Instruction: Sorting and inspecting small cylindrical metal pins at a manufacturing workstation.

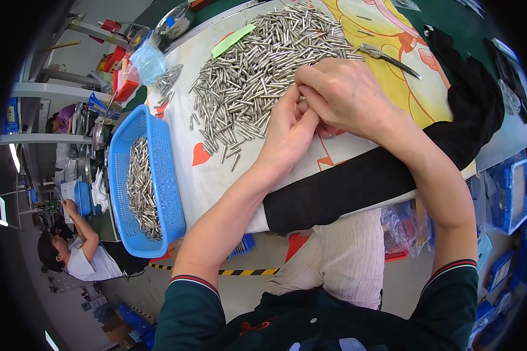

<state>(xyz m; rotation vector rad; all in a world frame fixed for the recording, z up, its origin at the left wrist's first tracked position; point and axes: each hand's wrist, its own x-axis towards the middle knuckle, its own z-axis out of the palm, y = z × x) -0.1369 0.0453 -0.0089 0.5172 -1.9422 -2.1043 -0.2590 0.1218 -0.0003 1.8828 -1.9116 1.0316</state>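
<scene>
My left hand (288, 133) and my right hand (351, 93) meet at the near right edge of a large pile of small silvery metal pins (257, 70). Both have their fingers bent and pressed together, the right one partly over the left. Whatever they pinch is hidden between the fingers. The pins lie loose on a patterned white and yellow cloth (216, 193). A blue plastic basket (168, 175) with more of these pins in it stands to the left of my left forearm.
A light green strip (233, 41) lies on the pile. Dark-handled pliers (389, 58) rest right of it. Black fabric (345, 187) stretches beneath my right forearm. Bagged pins (168, 79) sit at the far left. Another person (88, 251) works at the left. Blue crates (509, 196) stand at right.
</scene>
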